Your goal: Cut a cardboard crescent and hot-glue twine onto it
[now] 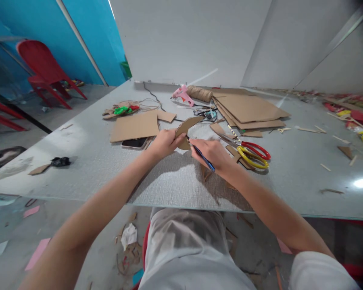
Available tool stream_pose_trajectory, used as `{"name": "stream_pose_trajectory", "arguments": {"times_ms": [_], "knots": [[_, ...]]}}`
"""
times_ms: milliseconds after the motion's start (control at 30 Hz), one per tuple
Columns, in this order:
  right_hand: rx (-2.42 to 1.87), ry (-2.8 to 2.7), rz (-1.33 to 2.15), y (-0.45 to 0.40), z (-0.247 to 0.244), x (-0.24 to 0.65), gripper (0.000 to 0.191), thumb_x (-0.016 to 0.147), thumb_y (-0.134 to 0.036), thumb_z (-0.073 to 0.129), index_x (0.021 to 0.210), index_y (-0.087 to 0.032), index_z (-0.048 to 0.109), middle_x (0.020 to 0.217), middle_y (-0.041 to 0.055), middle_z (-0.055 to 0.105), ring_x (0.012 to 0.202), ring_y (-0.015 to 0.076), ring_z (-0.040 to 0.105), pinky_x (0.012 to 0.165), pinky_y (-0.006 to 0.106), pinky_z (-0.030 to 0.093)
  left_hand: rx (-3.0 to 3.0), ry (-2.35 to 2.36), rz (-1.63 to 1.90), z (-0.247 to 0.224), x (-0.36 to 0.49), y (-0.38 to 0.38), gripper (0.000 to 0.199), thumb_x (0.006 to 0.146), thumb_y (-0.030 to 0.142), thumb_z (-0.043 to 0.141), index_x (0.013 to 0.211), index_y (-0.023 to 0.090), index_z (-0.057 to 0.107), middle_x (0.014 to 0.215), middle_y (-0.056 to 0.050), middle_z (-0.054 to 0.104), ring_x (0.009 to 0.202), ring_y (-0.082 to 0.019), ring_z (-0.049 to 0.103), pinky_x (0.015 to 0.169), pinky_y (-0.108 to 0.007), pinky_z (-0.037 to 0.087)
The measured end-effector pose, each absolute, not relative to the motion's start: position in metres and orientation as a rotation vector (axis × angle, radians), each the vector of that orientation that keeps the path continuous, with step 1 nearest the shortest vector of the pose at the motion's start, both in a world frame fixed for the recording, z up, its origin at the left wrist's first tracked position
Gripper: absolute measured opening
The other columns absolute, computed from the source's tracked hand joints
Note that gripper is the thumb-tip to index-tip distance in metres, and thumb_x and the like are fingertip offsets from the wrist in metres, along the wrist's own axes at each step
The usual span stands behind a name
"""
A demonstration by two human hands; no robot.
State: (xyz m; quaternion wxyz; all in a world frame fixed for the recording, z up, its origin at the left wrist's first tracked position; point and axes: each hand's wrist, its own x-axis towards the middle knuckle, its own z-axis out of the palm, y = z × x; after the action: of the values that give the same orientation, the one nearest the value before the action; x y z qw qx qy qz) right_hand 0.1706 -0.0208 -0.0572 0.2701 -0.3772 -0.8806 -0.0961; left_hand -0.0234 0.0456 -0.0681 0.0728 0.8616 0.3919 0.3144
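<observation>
A curved, crescent-like piece of brown cardboard [184, 128] is held up over the table's middle. My left hand [168, 143] is closed on its left edge, thumb across its face. In my right hand [210, 153] is a dark blue pen [206, 160], its tip end close to the cardboard beside my left thumb. Scissors with one red and one yellow handle [254, 156] lie just right of my right hand, over small cardboard scraps. Left of my left hand, a flat cardboard sheet [135, 125] partly covers a phone [134, 143].
Behind my hands are a pink glue gun [183, 95], a twine roll [200, 93] and stacked cardboard sheets [245, 106]. A black-wrapped scrap [60, 162] lies at left. Sticks and scraps are scattered at right. A red chair [44, 64] stands beyond the table.
</observation>
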Motion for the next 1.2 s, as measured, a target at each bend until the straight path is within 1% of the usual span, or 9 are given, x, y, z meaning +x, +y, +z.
{"name": "stream_pose_trajectory", "arguments": {"times_ms": [167, 367, 567, 700, 867, 967, 1067, 1200], "knots": [[-1.035, -2.359, -0.24, -0.018, -0.058, 0.1694, 0.021, 0.09, -0.014, 0.04, 0.09, -0.014, 0.061, 0.075, 0.0066, 0.068, 0.059, 0.0142, 0.057, 0.053, 0.025, 0.032, 2.6, 1.169, 0.937, -0.0689, -0.0216, 0.0429, 0.032, 0.091, 0.036, 0.044, 0.062, 0.021, 0.04, 0.051, 0.002, 0.043, 0.051, -0.013, 0.047, 0.052, -0.025, 0.033], [-1.039, -2.395, -0.203, -0.0181, -0.0586, 0.1702, 0.021, 0.09, -0.013, 0.04, 0.092, -0.012, 0.061, 0.075, 0.0067, 0.067, 0.058, 0.0136, 0.056, 0.053, 0.025, 0.032, 2.58, 1.218, 0.936, -0.0679, -0.0222, 0.0449, 0.035, 0.092, 0.037, 0.041, 0.062, 0.021, 0.041, 0.048, 0.003, 0.04, 0.048, -0.013, 0.045, 0.051, -0.025, 0.03], [-1.087, -2.378, -0.196, -0.0183, -0.0582, 0.1688, 0.022, 0.09, -0.015, 0.04, 0.091, -0.013, 0.062, 0.075, 0.0064, 0.068, 0.059, 0.0137, 0.057, 0.055, 0.025, 0.032, 2.584, 1.217, 0.912, -0.0691, -0.0244, 0.0469, 0.036, 0.092, 0.038, 0.041, 0.062, 0.02, 0.046, 0.051, 0.0, 0.048, 0.051, -0.015, 0.05, 0.053, -0.026, 0.034], [-1.071, -2.402, -0.183, -0.019, -0.0571, 0.1694, 0.022, 0.091, -0.015, 0.041, 0.093, -0.012, 0.062, 0.075, 0.007, 0.068, 0.06, 0.0143, 0.058, 0.055, 0.025, 0.032, 2.571, 1.233, 0.919, -0.0711, -0.0246, 0.0504, 0.034, 0.091, 0.039, 0.042, 0.062, 0.021, 0.044, 0.049, 0.0, 0.045, 0.049, -0.015, 0.048, 0.05, -0.026, 0.032], [-1.106, -2.391, -0.153, -0.0173, -0.0573, 0.1674, 0.023, 0.091, -0.015, 0.04, 0.093, -0.012, 0.063, 0.08, 0.0085, 0.069, 0.062, 0.0154, 0.06, 0.057, 0.026, 0.034, 2.58, 1.203, 0.903, -0.0688, -0.0237, 0.0485, 0.035, 0.091, 0.039, 0.041, 0.061, 0.022, 0.04, 0.047, 0.002, 0.042, 0.048, -0.015, 0.047, 0.049, -0.026, 0.031], [-1.116, -2.398, -0.142, -0.0166, -0.0575, 0.1666, 0.023, 0.091, -0.016, 0.04, 0.094, -0.013, 0.063, 0.078, 0.0081, 0.069, 0.062, 0.0156, 0.06, 0.057, 0.026, 0.034, 2.581, 1.204, 0.898, -0.0671, -0.0233, 0.0466, 0.036, 0.091, 0.04, 0.04, 0.06, 0.023, 0.038, 0.047, 0.001, 0.04, 0.046, -0.015, 0.045, 0.048, -0.027, 0.03], [-1.115, -2.401, -0.152, -0.0192, -0.0567, 0.1682, 0.023, 0.091, -0.016, 0.04, 0.094, -0.012, 0.063, 0.078, 0.0079, 0.069, 0.062, 0.0156, 0.06, 0.056, 0.026, 0.033, 2.575, 1.223, 0.894, -0.0668, -0.0234, 0.0465, 0.037, 0.091, 0.042, 0.04, 0.059, 0.023, 0.039, 0.047, 0.001, 0.04, 0.046, -0.016, 0.046, 0.049, -0.028, 0.031], [-1.117, -2.402, -0.158, -0.0207, -0.0555, 0.1689, 0.024, 0.091, -0.015, 0.04, 0.095, -0.012, 0.063, 0.079, 0.0084, 0.069, 0.063, 0.0155, 0.06, 0.057, 0.026, 0.034, 2.578, 1.235, 0.879, -0.0672, -0.0232, 0.0477, 0.035, 0.09, 0.039, 0.042, 0.059, 0.022, 0.042, 0.048, 0.001, 0.041, 0.049, -0.015, 0.047, 0.051, -0.027, 0.032]]}}
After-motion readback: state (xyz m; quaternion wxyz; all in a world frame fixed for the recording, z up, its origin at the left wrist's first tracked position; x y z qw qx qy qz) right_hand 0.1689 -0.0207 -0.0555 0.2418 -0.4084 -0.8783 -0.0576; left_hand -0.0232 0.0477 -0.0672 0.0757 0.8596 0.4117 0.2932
